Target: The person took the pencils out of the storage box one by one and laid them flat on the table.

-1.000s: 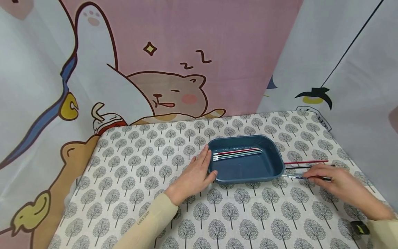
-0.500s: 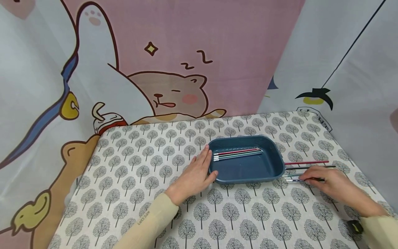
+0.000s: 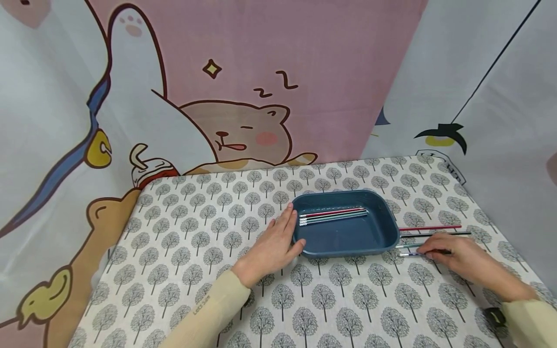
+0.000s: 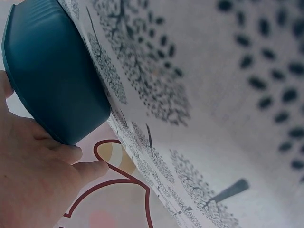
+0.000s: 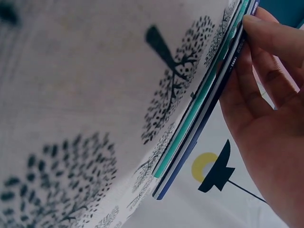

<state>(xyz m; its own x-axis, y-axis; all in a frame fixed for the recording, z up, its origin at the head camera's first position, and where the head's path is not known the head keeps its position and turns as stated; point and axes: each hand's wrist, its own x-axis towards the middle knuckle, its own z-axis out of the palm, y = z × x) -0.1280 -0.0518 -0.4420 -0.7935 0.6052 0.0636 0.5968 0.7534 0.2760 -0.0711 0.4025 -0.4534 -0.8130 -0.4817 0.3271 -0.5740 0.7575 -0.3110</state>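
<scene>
A dark blue plastic tray [image 3: 344, 238] sits on the cloth in the head view. My left hand [image 3: 269, 249] rests against its left end, fingers extended along the wall; the left wrist view shows the fingers touching the tray's side [image 4: 61, 80]. At the right, my right hand [image 3: 459, 253] pinches a blue-striped pencil [image 3: 409, 254] between thumb and fingers, low at the table. In the right wrist view this striped pencil [image 5: 202, 116] runs parallel to a green pencil [image 5: 187, 124]. Beyond them lie a black pencil [image 3: 457, 233] and a red pencil [image 3: 431, 227].
Inside the tray, several eraser-tipped pencils [image 3: 332, 215] lie side by side near the back wall. A tree-print cloth [image 3: 196, 261] covers the table. A printed curtain [image 3: 339, 72] hangs behind it. Something small and black [image 3: 495, 316] shows by the right sleeve.
My right hand has shifted slightly left and toward the near side with the striped pencil, now roughly parallel to the green one. The left hand and tray stay put.
</scene>
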